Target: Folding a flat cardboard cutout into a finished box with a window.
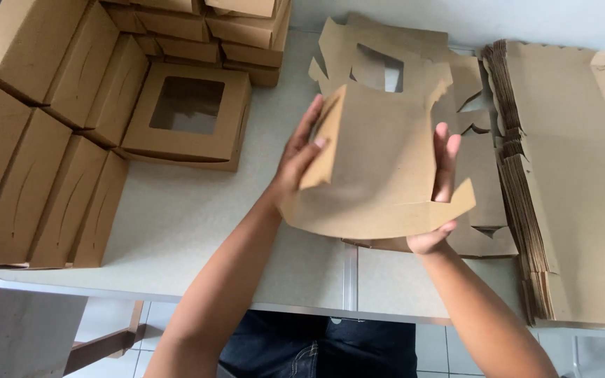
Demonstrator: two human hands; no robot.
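held above the pale table (197,231), just left of the thick stack of flat blanks (561,175), the half-folded brown cardboard box blank (379,168) sits gripped between left hand (295,164) and right hand (442,189); folding cleanly likely means pressing its side panels squarely along the creases.

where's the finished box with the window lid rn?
In the head view, the windowed box sits on the table, upper left, against the stacked closed boxes, left of the left hand and the half-folded blank.
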